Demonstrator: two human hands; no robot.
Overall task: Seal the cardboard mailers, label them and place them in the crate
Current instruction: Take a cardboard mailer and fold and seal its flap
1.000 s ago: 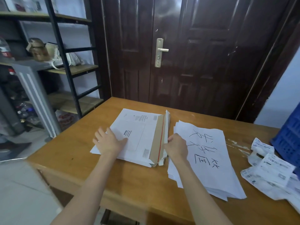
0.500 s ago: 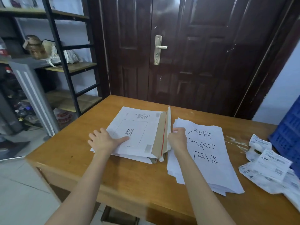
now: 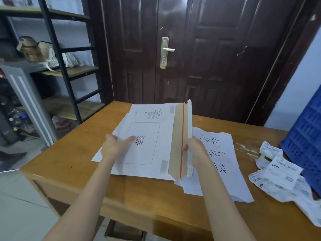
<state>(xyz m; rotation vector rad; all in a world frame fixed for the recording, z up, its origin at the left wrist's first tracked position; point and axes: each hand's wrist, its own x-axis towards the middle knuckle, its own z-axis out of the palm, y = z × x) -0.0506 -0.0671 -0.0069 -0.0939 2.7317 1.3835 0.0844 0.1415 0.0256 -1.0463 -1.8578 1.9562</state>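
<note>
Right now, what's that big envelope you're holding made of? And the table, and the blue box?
The mailer looks like stiff cardboard: white matte outside, bare brown inside its open flap, with a red strip there. The table looks like wood with a smooth, slightly shiny orange-brown finish and visible grain, though it could be veneer. The blue crate seems to be moulded plastic, with a grid of small holes.

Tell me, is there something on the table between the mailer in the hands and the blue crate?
Yes. The mailer, held by the left hand and right hand, has a stack of white sheets and loose shipping labels lying on the table toward the blue crate. Both lie low, so carrying over them looks possible.
</note>
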